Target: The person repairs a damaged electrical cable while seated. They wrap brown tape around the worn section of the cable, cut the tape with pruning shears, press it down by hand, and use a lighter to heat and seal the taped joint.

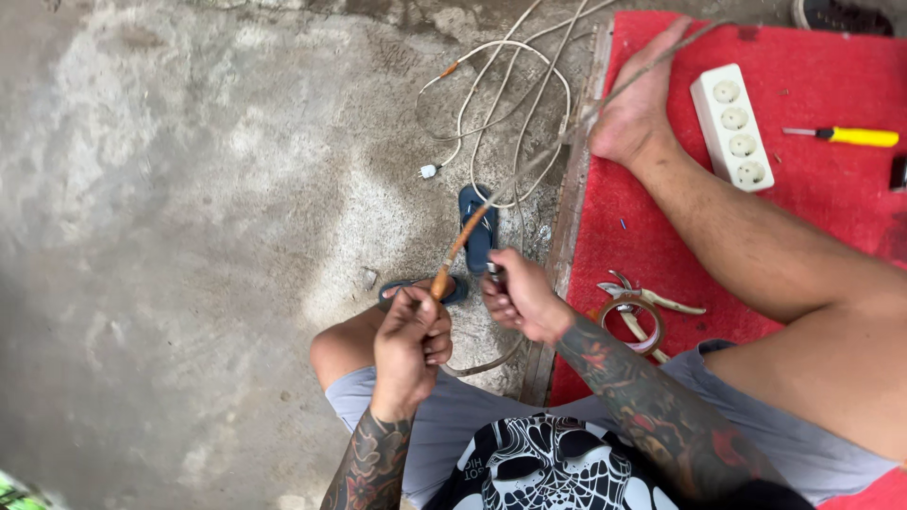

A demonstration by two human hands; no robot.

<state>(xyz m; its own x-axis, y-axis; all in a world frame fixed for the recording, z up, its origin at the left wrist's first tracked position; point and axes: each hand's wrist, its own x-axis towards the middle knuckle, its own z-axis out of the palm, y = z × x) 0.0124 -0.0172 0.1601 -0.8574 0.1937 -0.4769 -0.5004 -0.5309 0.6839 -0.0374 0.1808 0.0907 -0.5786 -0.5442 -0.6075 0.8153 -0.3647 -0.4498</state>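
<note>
My left hand [408,340] is closed around a cable [452,255] at a stretch wrapped in orange-brown tape. The cable runs taut up and to the right, across the toes of my bare foot [633,104], which rests on a red mat [812,217]. My right hand [520,297] sits just right of the left and grips a small dark tool [493,271] with its tip against the cable. What kind of tool it is cannot be made out. A loop of the cable hangs below both hands.
On the mat lie a white power strip [732,127], a yellow-handled screwdriver [850,136], a tape roll [631,321] and a pair of pliers or scissors [652,297]. Coiled white cord [510,94] with a plug [429,171] and blue sandals [477,231] lie on the concrete floor.
</note>
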